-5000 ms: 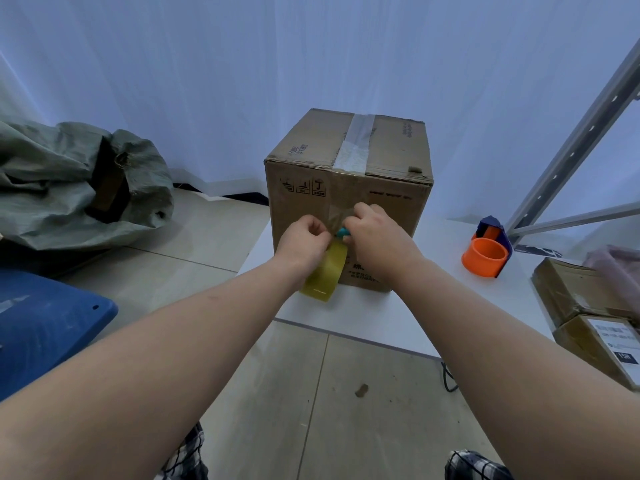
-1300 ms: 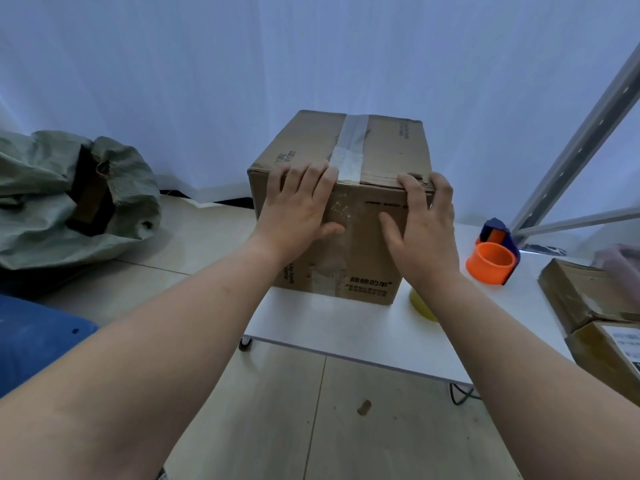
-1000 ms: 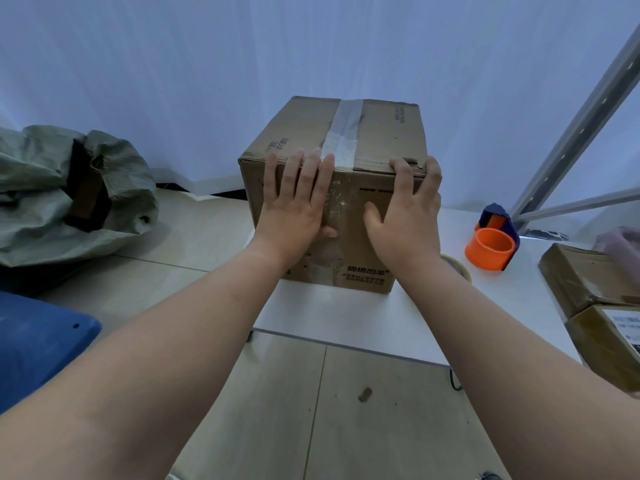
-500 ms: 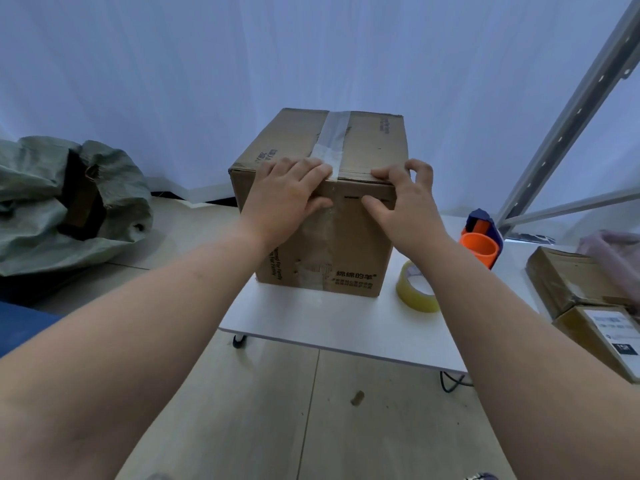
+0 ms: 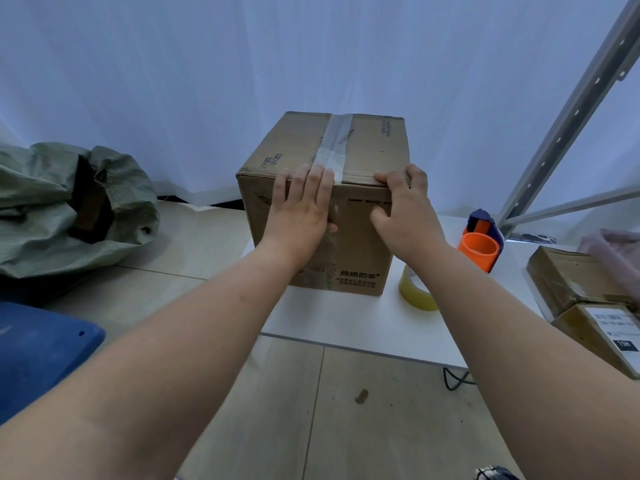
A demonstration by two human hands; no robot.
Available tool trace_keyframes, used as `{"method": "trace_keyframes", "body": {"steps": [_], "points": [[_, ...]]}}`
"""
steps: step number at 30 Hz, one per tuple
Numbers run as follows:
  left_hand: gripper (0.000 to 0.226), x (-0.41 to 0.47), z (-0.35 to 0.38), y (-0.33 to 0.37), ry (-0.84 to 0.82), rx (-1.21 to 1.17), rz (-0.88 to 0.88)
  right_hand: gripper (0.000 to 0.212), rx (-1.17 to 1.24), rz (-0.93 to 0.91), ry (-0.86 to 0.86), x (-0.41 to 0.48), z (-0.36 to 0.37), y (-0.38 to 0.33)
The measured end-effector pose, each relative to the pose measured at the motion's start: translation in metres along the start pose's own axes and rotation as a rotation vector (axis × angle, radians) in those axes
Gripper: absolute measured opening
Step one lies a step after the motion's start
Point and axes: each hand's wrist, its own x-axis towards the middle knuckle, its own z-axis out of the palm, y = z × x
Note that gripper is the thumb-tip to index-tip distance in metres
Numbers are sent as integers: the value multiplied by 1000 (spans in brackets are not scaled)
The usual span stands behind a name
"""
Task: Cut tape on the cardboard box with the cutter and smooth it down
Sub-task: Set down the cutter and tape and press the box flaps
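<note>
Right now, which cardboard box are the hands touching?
The tall taped cardboard box standing mid-table; the two flatter boxes lie untouched at the table's right edge.

Cardboard box (image 5: pixel 360 247) is standing upright on the desk (image 5: pixel 329 317), flaps closed. Clear tape strip (image 5: pixel 334 147) is running along the top seam and folding over the front edge onto the near face. Yellowish tape roll (image 5: pixel 414 294) is lying just beside the box's lower right corner.

The cardboard box (image 5: pixel 360 237) stands on the table (image 5: pixel 332 320). Right of it lies a tape roll (image 5: pixel 414 292), with a dispenser (image 5: pixel 479 242) behind. 2 parcels (image 5: pixel 585 299) sit farther right; a sack (image 5: pixel 65 206) lies on the floor, left.
</note>
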Motion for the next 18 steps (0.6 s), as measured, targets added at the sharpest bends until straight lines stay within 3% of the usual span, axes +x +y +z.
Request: {"method": "trace_keyframes", "body": {"steps": [3,8,14,18], "points": [[90,-1,-6,13,-74,4,-69,48,-6,-4,-25,-3,-2,-1],[98,-9,-12,5,-85,41,-37,51,-13,-9,-56,-9,-5,-2],[55,-5,-32,-16,-27,-217,-11,48,-48,-52,-24,-11,-9,-3],[45,8,-45,-38,-48,-342,35,44,-51,-102,16,-11,-8,-2]]}}
